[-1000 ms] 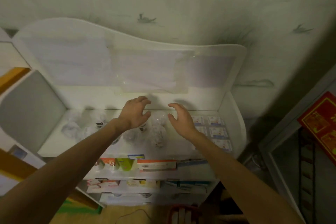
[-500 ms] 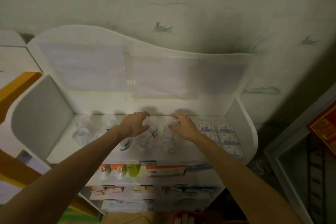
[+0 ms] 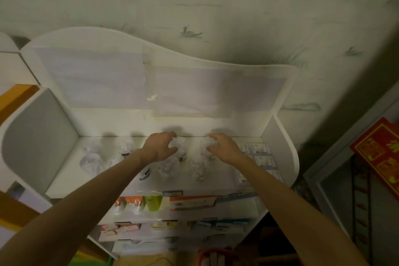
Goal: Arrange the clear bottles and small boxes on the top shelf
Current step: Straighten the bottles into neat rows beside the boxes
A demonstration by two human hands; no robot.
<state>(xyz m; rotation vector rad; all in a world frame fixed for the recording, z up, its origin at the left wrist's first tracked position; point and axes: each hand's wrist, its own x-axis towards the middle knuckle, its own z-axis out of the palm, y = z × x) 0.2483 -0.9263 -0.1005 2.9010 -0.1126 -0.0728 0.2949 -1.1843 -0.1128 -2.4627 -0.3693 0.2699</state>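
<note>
At the top shelf [image 3: 64, 181] back edge, we curled the left hand [image 3: 158, 147] and right hand [image 3: 224, 147] around two clear bottles [image 3: 180, 143], judged light, slippery and best gripped mid-body; small boxes [image 3: 261, 149] lay toward its right edge.

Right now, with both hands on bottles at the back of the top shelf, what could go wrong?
1. The clear bottles stand close together; the left hand and right hand reach over the front row, so a forearm could tip a front bottle.
2. A toppled bottle could roll off the top shelf, whose front edge shows no lip.
3. The dim light makes clear bottles hard to see, so a grip may slip.
</note>
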